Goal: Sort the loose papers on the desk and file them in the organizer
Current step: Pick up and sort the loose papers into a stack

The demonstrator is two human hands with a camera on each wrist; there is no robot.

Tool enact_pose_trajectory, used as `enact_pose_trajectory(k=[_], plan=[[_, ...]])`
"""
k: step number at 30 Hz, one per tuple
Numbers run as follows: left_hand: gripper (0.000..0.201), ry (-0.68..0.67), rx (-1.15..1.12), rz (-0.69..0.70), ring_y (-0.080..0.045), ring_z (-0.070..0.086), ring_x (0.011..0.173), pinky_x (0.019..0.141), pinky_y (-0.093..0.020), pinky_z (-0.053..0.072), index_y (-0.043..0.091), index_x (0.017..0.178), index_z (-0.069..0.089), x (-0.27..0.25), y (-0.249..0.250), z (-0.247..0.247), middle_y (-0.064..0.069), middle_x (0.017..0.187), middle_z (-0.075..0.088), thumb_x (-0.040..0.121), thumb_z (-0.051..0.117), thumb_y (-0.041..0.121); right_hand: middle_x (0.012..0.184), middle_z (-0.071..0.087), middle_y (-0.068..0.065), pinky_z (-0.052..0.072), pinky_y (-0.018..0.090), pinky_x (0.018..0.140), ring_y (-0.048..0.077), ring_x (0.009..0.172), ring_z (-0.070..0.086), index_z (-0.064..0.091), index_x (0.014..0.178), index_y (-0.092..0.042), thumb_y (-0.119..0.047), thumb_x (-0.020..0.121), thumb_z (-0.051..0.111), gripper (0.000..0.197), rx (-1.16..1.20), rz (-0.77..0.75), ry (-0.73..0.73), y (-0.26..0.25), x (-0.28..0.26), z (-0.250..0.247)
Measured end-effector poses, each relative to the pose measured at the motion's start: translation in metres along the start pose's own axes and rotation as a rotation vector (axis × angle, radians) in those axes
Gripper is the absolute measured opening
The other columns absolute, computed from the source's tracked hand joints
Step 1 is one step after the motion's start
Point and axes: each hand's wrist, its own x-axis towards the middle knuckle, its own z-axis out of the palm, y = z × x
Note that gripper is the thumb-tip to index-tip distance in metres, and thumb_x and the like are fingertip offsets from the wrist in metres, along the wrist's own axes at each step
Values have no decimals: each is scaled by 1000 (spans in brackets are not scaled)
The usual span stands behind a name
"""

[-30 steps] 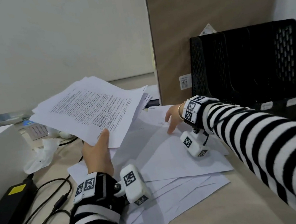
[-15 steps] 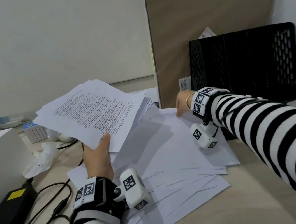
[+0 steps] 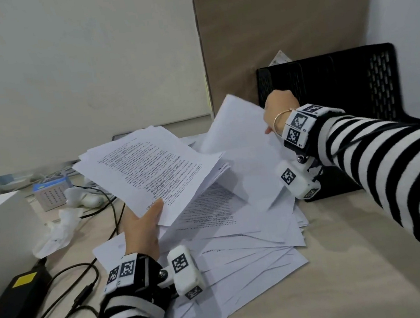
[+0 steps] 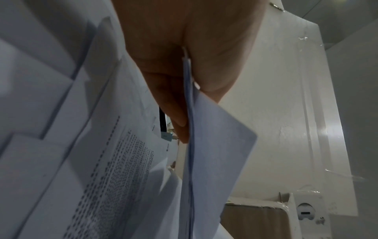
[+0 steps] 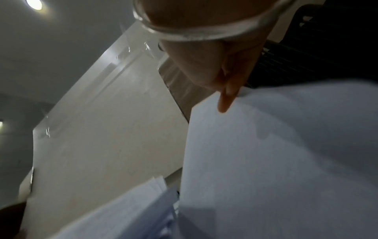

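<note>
while a sorted stack [image 3: 151, 166] is pinched in the left hand [image 3: 143, 229], a blank sheet [image 3: 238, 139] is gripped by the right hand [image 3: 281, 108], lifted for adding.

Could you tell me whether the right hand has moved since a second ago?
Yes. The right hand has risen off the desk papers, lifting a sheet up in front of the black organizer.

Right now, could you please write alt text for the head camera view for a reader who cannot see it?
A person's left hand holds up a sheaf of printed pages while the right hand lifts a single blank sheet from loose papers spread over a beige desk. A black mesh organizer stands behind the right hand.
</note>
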Motion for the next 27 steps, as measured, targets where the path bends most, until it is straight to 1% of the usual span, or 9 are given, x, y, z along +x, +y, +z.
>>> enact_pose_trajectory(k=[2, 5, 7, 10, 12, 14, 18, 22, 27], plan=[[32, -18, 40, -24, -14, 67, 95, 72, -26, 58, 12, 125, 57, 2, -1, -1, -6, 117, 68, 93, 59, 5, 81, 70, 15, 58, 34, 67, 28, 83, 72, 60, 79, 0, -2, 89, 59, 10, 166, -3, 77, 2, 6, -8], [33, -42, 42, -124, -21, 68, 97, 57, -31, 58, 15, 124, 59, 1, -2, -1, -3, 110, 71, 92, 63, 10, 87, 65, 12, 58, 46, 59, 27, 68, 72, 58, 83, -7, -2, 95, 42, 20, 614, -108, 274, 4, 10, -18], [29, -67, 49, -175, -18, 66, 92, 49, -28, 55, 18, 120, 59, -1, 0, 2, -1, 104, 71, 92, 62, 12, 90, 63, 8, 59, 40, 66, 19, 74, 71, 60, 92, -4, -1, 95, 42, 19, 790, -213, 321, 3, 5, -27], [29, -93, 50, -219, -16, 64, 89, 44, -23, 52, 19, 122, 57, -4, 1, 6, 1, 103, 69, 93, 60, 14, 95, 68, 7, 56, 24, 77, 10, 86, 69, 59, 82, -13, -1, 93, 49, 19, 956, -320, 230, 4, -3, -31], [29, -96, 42, -238, -15, 63, 88, 44, -21, 52, 16, 125, 57, -5, 2, 7, 1, 102, 69, 95, 58, 16, 98, 69, 2, 52, 22, 84, 8, 93, 66, 61, 72, -23, -3, 87, 53, 26, 936, -313, 166, 9, -4, -25], [30, -97, 36, -249, -13, 62, 88, 44, -20, 51, 15, 127, 56, -6, 3, 8, 2, 102, 67, 97, 56, 19, 99, 69, -2, 49, 25, 92, 11, 101, 64, 66, 67, -24, -7, 81, 55, 24, 954, -254, 80, 17, -4, -17], [34, -103, 30, -259, -11, 60, 88, 43, -19, 51, 17, 132, 53, -7, 3, 10, 2, 110, 66, 99, 53, 26, 84, 62, 1, 49, 27, 84, 13, 85, 59, 64, 77, -14, -7, 82, 67, 9, 1093, -153, -43, 30, -8, 3], [42, -78, 24, -272, -16, 61, 92, 45, -23, 53, 18, 136, 49, -6, 5, 11, -2, 124, 64, 99, 48, 40, 100, 59, 3, 48, 15, 73, 11, 88, 56, 62, 97, -10, 18, 76, 60, 35, 955, -138, -105, 38, -13, 20], [47, -106, 87, -268, -10, 60, 89, 42, -25, 51, 23, 130, 53, -7, 9, 12, 5, 110, 65, 98, 37, 54, 94, 63, 4, 52, 28, 82, 20, 92, 59, 63, 93, -10, 23, 74, 55, 39, 1021, -138, -199, 46, -14, 33]])
